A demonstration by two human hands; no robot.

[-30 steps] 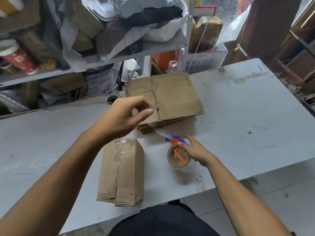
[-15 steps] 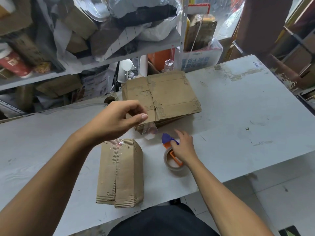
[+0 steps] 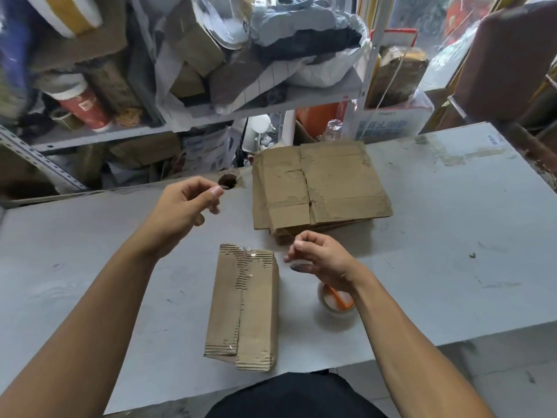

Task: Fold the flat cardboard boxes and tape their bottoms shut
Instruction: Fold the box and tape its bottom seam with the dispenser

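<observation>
The folded box [image 3: 245, 306] is brown corrugated cardboard, matt, with ragged fluted edges and a glossy strip of clear tape along its top seam. The stack of flat boxes [image 3: 319, 188] is the same dull cardboard, its surface scuffed and its edges frayed, while the tape roll [image 3: 336, 300] is shiny clear plastic with an orange plastic piece inside. The table [image 3: 452, 236] has a pale grey painted top, smooth but scratched and stained, and the shelf [image 3: 271, 108] behind looks like grey-painted metal holding crinkled, glossy plastic bags [image 3: 316, 40].
</observation>
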